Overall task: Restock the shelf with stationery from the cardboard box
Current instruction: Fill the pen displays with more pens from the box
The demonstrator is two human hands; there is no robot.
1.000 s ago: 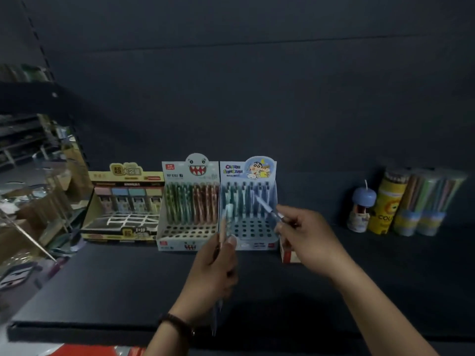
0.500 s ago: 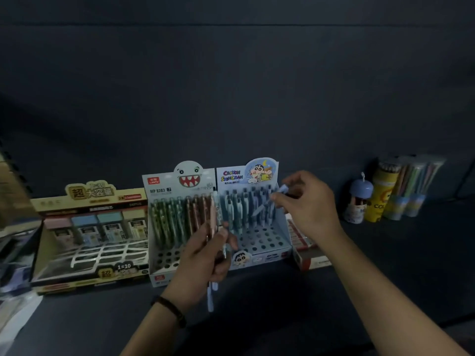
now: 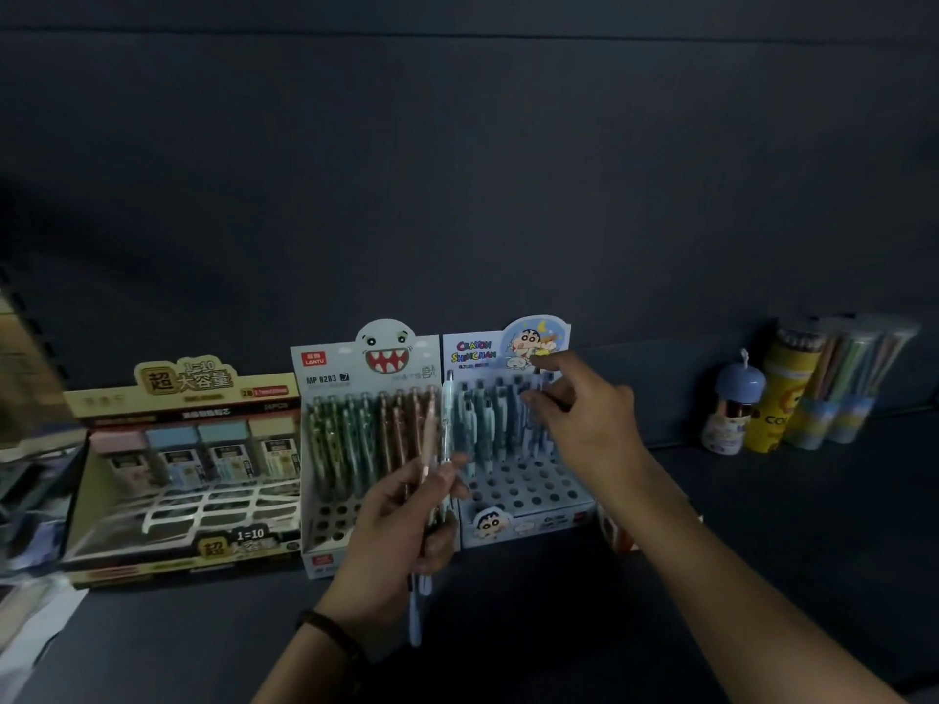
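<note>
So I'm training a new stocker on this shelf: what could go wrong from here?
The left hand grips a bundle of pens, and one hangs lower than the rest; it might slip out. The right hand is among the closely packed upright pens in the Crayon Shinchan display, so it could knock neighbours askew.

Right hand (image 3: 584, 424) has opened over the blue box (image 3: 533, 495).

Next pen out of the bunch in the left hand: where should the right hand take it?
Pinch the pale blue pen by its upper barrel, from the right side: it stands near upright, its top clear above the left hand, which grips its middle.
</note>
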